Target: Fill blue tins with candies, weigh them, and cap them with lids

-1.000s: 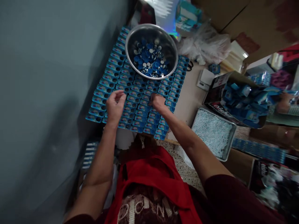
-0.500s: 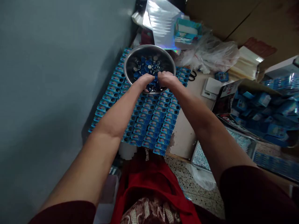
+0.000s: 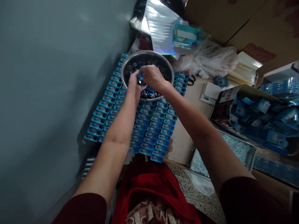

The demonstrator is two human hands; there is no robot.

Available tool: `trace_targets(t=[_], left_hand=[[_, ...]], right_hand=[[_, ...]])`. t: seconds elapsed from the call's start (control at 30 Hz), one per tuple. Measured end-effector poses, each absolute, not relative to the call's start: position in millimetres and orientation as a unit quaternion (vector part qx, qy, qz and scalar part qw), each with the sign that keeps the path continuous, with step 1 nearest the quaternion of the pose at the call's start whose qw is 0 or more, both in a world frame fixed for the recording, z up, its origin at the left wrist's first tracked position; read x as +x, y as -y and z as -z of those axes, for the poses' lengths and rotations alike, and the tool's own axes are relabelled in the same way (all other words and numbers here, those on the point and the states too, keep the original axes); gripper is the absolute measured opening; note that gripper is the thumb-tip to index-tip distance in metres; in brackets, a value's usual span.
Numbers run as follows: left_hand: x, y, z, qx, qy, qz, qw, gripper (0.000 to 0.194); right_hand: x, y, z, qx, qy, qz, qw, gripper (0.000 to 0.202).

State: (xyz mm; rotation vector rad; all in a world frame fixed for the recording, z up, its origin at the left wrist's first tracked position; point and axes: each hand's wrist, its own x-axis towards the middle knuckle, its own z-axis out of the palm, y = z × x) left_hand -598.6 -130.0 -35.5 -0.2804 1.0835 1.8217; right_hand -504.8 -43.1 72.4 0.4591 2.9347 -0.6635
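A steel bowl stands on rows of blue cards and holds many small round blue-and-silver discs. My left hand is cupped over the bowl's near left part, its fingers curled round a clump of these discs. Against that clump, from the right, my right hand bends with its fingertips pressed to the discs; exactly what it pinches is partly hidden. The cards have a round spot at one end, dark on many and blue on several near the front edge.
Right of the cards are black-handled scissors, a white scale, and a carton of blue packets. A metal tray holds small pale pieces. Clear plastic bags and a blue box lie at the back. A wall borders the left.
Both hands have moved left within the bowl. My left hand has turned and is now cupped with discs in it, and my right hand has come over to it.
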Motion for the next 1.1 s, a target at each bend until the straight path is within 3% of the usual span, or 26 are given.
trace_targets(t=[0.17,0.3,0.43,0.6,0.73,0.83,0.97,1.1], left_hand=[[-598,132,36,-0.155,-0.42,-0.792,0.416,0.041],[-600,134,29,-0.193,-0.388,-0.802,0.411,0.036],[-595,136,-3,-0.209,-0.414,-0.779,0.421,0.042],[-586,149,-68,-0.209,-0.386,-0.778,0.449,0.066],[-567,189,-110,-0.194,-0.308,-0.777,0.514,0.085],[-535,243,-116,-0.216,-0.329,-0.77,0.501,0.072],[-488,325,-81,-0.254,-0.424,-0.735,0.465,0.037],[-460,387,-45,-0.364,-0.359,-0.734,0.447,0.033]], right_hand=[[-490,28,-65,0.265,-0.9,0.339,-0.067,0.014],[-482,16,-42,0.351,-0.733,0.573,-0.109,0.006],[-468,7,-30,0.395,-0.572,0.713,-0.091,0.019],[-409,17,-39,0.36,-0.618,0.694,-0.085,0.02],[-326,56,-55,0.304,-0.688,0.659,-0.022,0.017],[-276,106,-46,0.324,-0.673,0.663,0.052,0.023],[-262,172,-9,0.393,-0.733,0.552,0.061,0.009],[-277,193,17,0.388,-0.814,0.431,0.026,0.016]])
